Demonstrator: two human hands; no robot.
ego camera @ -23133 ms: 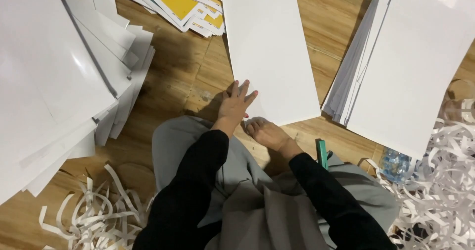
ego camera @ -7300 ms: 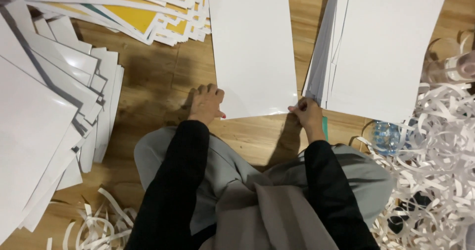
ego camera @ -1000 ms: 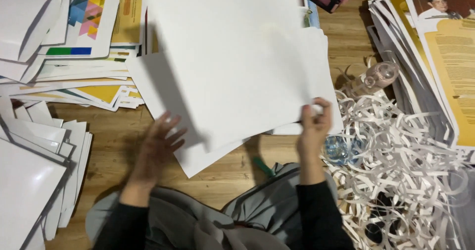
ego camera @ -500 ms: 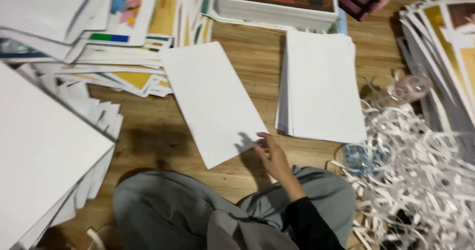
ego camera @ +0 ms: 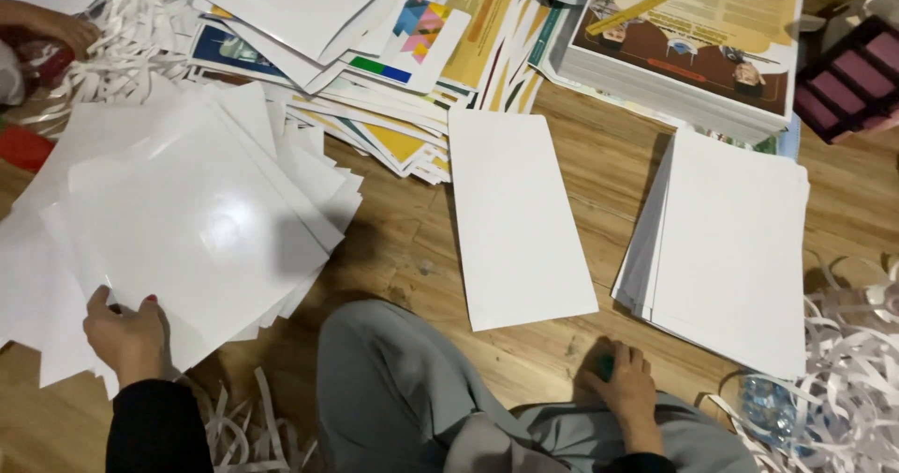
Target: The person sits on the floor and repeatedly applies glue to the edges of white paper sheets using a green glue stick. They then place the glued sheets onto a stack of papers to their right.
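Left hand (ego camera: 126, 332) grips the edge of a white sheet (ego camera: 187, 239). Right hand (ego camera: 623, 389) curled on a green object (ego camera: 607, 368) on the floor (ego camera: 412, 258).

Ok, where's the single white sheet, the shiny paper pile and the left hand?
single white sheet (ego camera: 518, 218), head view, sheet's middle
shiny paper pile (ego camera: 192, 225), head view, top sheet
left hand (ego camera: 126, 332), head view, back of hand

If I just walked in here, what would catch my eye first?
Probably the big fanned pile of glossy white sheets at left, which the person's left hand grips at its lower edge. A single white sheet lies alone on the wooden floor in the middle, with a neat white stack to its right. The right hand rests on the floor over something green.
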